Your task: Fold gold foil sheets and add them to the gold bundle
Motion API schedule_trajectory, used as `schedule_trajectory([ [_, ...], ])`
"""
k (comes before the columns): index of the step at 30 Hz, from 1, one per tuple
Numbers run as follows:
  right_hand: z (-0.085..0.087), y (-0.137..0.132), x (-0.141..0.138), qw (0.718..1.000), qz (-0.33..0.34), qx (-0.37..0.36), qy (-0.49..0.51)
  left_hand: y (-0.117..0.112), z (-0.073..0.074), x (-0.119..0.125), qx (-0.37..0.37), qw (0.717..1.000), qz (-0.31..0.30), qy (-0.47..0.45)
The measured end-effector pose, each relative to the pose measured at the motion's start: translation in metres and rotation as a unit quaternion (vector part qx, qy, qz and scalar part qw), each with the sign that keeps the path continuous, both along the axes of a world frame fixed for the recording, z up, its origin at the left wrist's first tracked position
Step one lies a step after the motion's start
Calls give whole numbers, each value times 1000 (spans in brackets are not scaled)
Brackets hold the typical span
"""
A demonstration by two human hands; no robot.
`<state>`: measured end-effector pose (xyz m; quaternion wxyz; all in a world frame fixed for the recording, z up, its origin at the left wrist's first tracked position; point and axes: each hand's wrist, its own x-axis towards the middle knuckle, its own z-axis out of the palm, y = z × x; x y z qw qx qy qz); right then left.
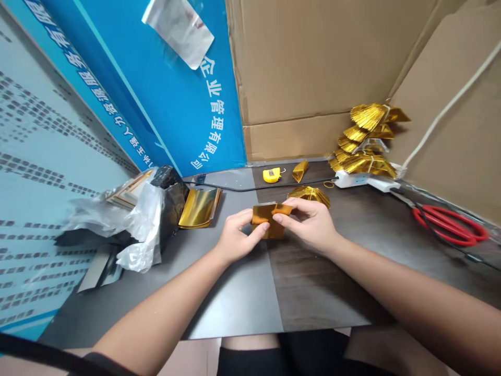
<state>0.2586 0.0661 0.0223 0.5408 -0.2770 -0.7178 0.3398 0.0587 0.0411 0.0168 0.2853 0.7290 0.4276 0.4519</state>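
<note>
Both of my hands meet at the middle of the dark tabletop [235, 297]. My left hand [240, 235] and my right hand [307, 222] pinch a folded piece of gold foil paper [270, 222] from either side. Just beyond my right hand lies a small heap of folded gold foil pieces [311, 196]. A single folded gold piece [300, 171] sits farther back. To the left of my left hand is a stack of flat gold foil sheets [199, 208]. A larger pile of pleated gold foil shapes [364, 141] rises against the cardboard at the back right.
A yellow tape measure [272, 175] lies at the back. Red-handled scissors [446, 224] are at the right, near a white power strip [352, 179]. Plastic bags [144, 219] are heaped at the left. Cardboard panels [313, 62] and a blue printed banner [156, 78] stand behind the table.
</note>
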Motion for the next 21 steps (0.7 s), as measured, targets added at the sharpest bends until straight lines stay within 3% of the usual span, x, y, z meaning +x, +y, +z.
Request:
schedule_trajectory([
  [14,11,-8,9,998,20,56,-37,-9,-1,9,-20,996,-63,-52],
  [21,10,-4,10,996,11,76,-41,-7,-3,8,-31,996,-78,-30],
])
